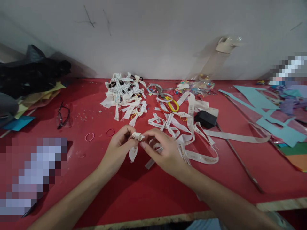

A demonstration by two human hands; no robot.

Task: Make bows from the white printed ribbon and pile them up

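Both hands meet over the red table (144, 191), pinching a folded piece of white ribbon (137, 136). My left hand (118, 148) grips its left side, and a loose tail hangs down below the fingers. My right hand (164, 150) pinches the right side of the same ribbon. Behind the hands lies a pile of finished white ribbon bows (126, 95). A long loose white ribbon strip (192, 127) curls across the table to the right of my right hand.
Scissors with red and yellow handles (169, 103) lie behind the ribbon. Two pink rubber bands (89, 136) sit left of my hands, glasses (62, 115) further left. A black box (205, 118), a thin stick (240, 159), blue paper cutouts (271, 118) and black bags (31, 73) surround the area.
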